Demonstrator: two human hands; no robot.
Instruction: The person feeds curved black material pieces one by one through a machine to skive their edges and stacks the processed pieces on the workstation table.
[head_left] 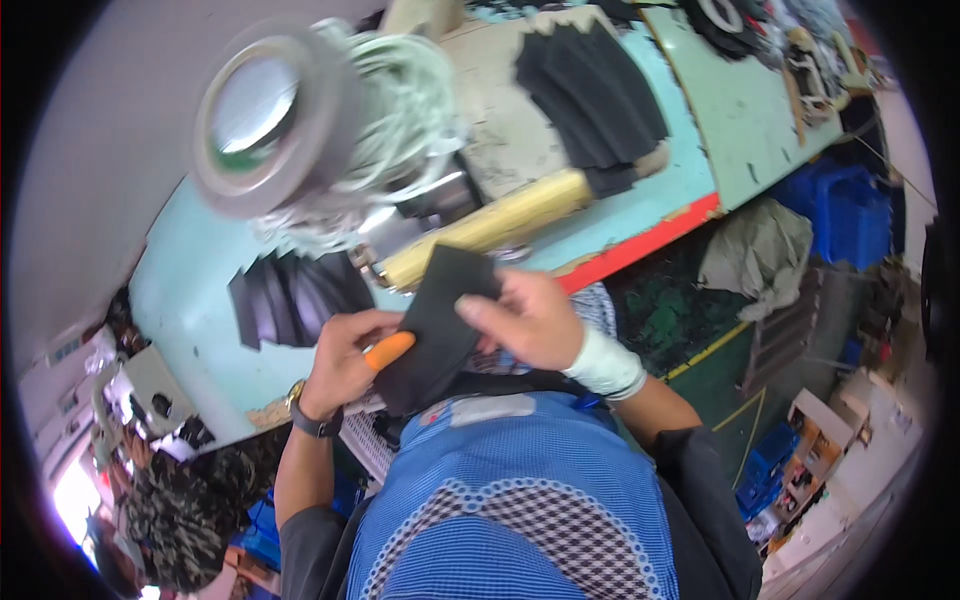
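1. Near the middle of the frame, both hands grasp one dark, flat piece of material (435, 325), holding it just above the person's chest and in front of the near edge of the bench (190, 300).
2. The left hand (345, 360) grips the piece's left edge; an orange cot covers one fingertip (390, 350), which presses against the dark surface. A dark watch (312, 420) sits on that wrist.
3. The right hand (530, 320) holds the piece from the right, thumb lying across its face and fingers curled behind. A white wrap (605, 365) circles that wrist.
4. Just above the piece, a yellowish roller (490, 225) lies slanted across the bench, with a metal machine part at its left end.
5. In the upper left of the frame, a grey round lamp head (265, 115) hangs close to the camera, beside a tangle of pale cord (405, 110).
6. A fan of dark cut pieces (290, 295) lies on the bench left of the hands; another dark stack (595, 95) lies in the upper middle.
7. A blue mesh apron (510, 500) with a checked panel fills the lower middle.
8. At the right, blue crates (850, 215) and a grey cloth heap (760, 255) rest on the floor.
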